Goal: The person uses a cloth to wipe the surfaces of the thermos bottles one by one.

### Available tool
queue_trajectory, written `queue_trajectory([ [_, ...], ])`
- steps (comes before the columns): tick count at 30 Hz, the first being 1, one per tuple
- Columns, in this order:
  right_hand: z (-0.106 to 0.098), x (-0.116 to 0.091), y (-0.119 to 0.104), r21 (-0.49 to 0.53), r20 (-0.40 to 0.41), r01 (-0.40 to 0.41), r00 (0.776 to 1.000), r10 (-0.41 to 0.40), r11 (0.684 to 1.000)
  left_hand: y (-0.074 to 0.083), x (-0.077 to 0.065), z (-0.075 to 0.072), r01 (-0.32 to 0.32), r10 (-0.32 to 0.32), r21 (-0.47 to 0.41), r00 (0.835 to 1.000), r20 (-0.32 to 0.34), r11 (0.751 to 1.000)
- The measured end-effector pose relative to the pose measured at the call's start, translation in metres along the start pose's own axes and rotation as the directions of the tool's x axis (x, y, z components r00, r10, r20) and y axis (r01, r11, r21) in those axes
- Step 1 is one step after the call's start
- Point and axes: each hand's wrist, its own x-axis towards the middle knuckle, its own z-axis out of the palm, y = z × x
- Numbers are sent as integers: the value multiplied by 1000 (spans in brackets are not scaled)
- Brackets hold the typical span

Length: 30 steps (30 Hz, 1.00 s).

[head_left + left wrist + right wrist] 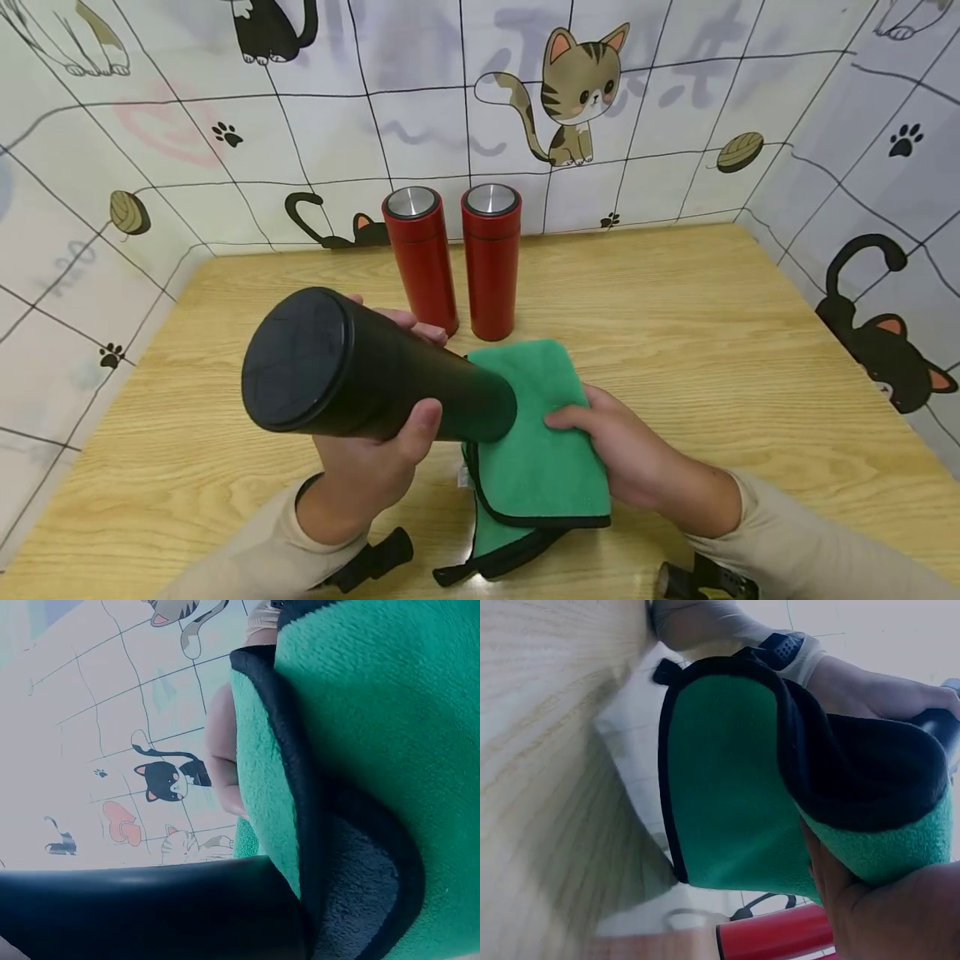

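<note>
Left hand gripping black bottle tilted above table, right hand pinching green cloth against bottle's end, two red bottles upright behind.

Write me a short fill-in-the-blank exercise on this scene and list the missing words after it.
1. The left hand grips a black cylindrical flask; the right hand holds a folded green plush cloth with ____ edging.
2. Upright on the light wood-grained table stand ____ red, silver-topped cylindrical flasks.
3. Behind them, the white, black-gridded backdrop shows a seated, striped cartoon ____.

Missing words: black; two; cat.
</note>
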Motion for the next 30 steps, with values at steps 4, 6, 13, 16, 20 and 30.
queue_trajectory([
  [4,1,1,2,2,15,-7,1000,7,1000,-1,-2,1,-4,4,-23,1000,13,1000],
  [6,2,2,2,-6,15,-8,1000,8,1000,-2,-1,0,-7,7,-20,1000,4,1000],
  [13,3,4,0,-39,-9,-15,1000,15,999,-19,23,-29,66,-52,98,989,-140,993],
  [16,2,3,0,-53,-27,-7,1000,5,999,-38,38,-52,166,-129,207,975,-181,964],
  [20,-1,3,1,-71,-46,13,999,-17,997,-68,50,-82,294,-236,338,951,-202,894],
  [30,-5,6,0,-89,-56,24,998,-29,996,-113,55,-114,434,-377,433,901,-214,790],
])
